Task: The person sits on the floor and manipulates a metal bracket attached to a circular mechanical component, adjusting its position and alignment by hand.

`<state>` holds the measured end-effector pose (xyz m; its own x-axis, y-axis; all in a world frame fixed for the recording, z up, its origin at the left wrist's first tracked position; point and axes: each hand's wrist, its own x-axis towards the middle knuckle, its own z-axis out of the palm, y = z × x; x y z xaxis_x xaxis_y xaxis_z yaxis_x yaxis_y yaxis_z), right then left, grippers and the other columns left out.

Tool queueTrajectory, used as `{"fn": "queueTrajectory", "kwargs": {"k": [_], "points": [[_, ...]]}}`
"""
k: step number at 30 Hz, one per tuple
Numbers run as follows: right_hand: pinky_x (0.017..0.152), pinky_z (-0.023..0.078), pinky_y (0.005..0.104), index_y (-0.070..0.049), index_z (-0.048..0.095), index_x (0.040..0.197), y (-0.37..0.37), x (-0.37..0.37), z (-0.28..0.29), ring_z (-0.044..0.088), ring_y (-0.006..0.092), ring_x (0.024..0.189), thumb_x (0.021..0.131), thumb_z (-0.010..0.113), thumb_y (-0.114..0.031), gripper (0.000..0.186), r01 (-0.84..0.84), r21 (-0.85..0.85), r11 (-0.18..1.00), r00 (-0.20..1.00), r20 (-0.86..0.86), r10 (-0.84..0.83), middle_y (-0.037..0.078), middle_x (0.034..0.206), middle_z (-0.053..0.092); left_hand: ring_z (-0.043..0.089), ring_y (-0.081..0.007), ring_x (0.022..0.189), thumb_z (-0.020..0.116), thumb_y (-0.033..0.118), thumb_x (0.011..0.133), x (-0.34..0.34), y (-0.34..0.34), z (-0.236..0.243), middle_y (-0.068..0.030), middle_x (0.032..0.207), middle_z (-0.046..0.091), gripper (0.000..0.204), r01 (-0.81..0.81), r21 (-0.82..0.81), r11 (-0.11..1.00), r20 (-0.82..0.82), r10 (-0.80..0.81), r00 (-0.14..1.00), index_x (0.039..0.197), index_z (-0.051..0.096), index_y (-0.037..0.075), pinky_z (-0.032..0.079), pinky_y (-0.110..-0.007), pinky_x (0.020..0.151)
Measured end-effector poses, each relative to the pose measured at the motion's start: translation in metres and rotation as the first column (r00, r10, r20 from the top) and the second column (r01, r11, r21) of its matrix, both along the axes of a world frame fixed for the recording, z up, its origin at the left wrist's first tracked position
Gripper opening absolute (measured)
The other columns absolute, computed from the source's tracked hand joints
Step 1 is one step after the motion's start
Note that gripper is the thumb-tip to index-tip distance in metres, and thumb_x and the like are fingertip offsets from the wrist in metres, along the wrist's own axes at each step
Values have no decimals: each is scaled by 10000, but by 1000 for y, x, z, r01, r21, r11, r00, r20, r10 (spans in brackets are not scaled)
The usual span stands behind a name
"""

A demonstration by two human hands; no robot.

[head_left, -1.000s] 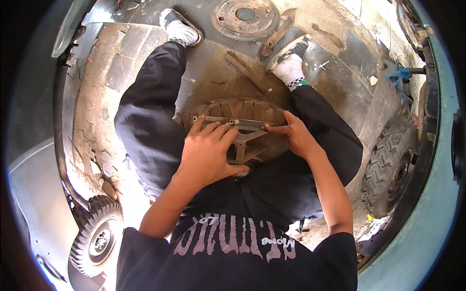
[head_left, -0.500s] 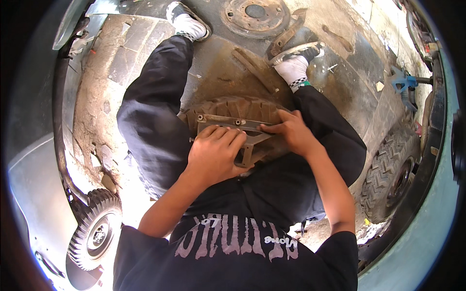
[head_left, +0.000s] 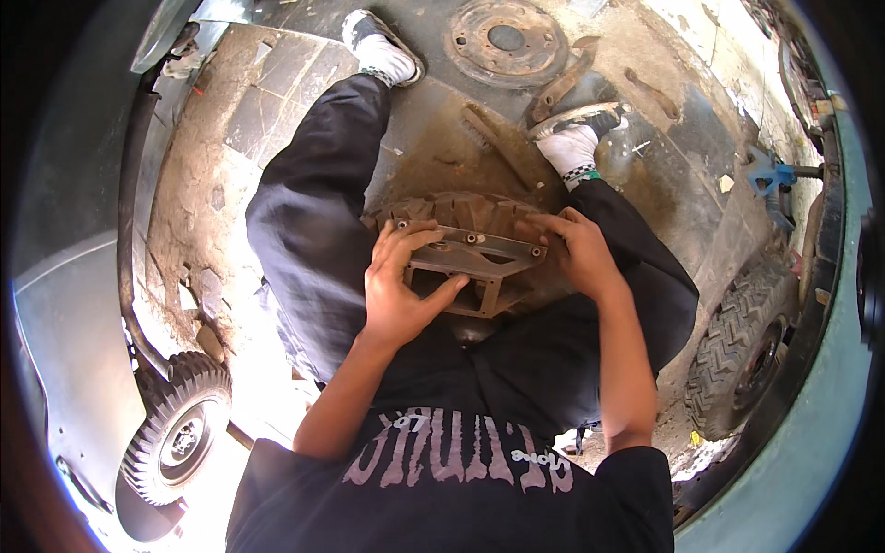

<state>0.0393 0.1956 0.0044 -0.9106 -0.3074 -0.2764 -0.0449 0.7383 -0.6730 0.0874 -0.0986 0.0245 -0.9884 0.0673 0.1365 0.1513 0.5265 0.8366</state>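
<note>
A brown, dusty metal bracket [head_left: 491,293] with a long bar across its far side and several bolt ends lies between my thighs. My left hand [head_left: 395,284] grips its left end, fingers bent over the bar and thumb stretched across the near frame. At the other end, my right hand [head_left: 587,256] closes bent fingers around the bar's tip; its fingertips are partly hidden and slightly blurred. Just beyond the bracket is a worn tire [head_left: 452,205] with chunky tread, partly covered by the bracket and my hands.
Ahead lie a rusty wheel disc [head_left: 466,60], a long flat metal bar [head_left: 498,147] and a curved metal piece [head_left: 653,94]. Tires stand at left [head_left: 184,442] and right [head_left: 737,350]. A blue metal stand [head_left: 770,175] is at the right, beside vehicle body panels [head_left: 69,313].
My left hand has slid to the bracket's left end, its thumb now spread, uncovering the bracket's middle. My right fingers have shifted outward to the right end. The whole view has shifted slightly.
</note>
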Motion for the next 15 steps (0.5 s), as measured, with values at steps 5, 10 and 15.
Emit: {"fn": "queueTrajectory", "kwargs": {"k": [5,10,15], "points": [[860,552,352,-35,758,1301,-61,58,-28,675,231,973,1064,618,-67,277,375,-507,776,893,-26,-449,128,1115,673,737,-298,1002,813,146,837,6,-7,-32,-116,1020,786,215,-18,154,988,-97,33,995,996,736,24,543,-424,990],[813,550,318,-7,759,1289,-88,62,-45,653,195,985,1097,594,-102,270,526,-567,634,700,-134,-701,115,1160,655,740,-268,911,591,96,1038,-2,11,-23,-154,917,776,259,-108,245,964,-16,115,993,895,748,-53,550,-383,907],[898,539,390,-25,782,1273,-81,73,-19,661,267,1039,1079,603,-111,277,551,-611,569,592,-194,-782,146,1135,699,736,-282,856,574,85,1040,-7,35,-3,-143,848,779,309,-69,256,964,-127,104,986,820,746,-46,538,-391,886]]}}
